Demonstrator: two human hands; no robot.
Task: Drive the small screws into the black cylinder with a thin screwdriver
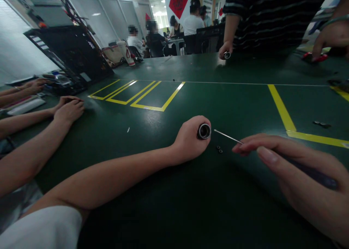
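My left hand (189, 138) is wrapped round a black cylinder with a silver ring at its open end (204, 131); the rest of it is hidden in the fist. In my right hand (302, 176) is a thin screwdriver (229, 136), its dark handle lying along the palm. The bright shaft points left, and its tip is just right of the cylinder's open end, apart from it. Small black ring-like parts (219, 149) lie on the green table (169, 205) just below and between my two hands.
Yellow tape (147, 107) marks boxes on the table. More small dark parts (321, 124) lie at right. Across the table a person in a striped shirt (272, 20) holds a similar tube (227, 55) and touches a red object (315, 57). Another person's hands (69, 109) rest at left.
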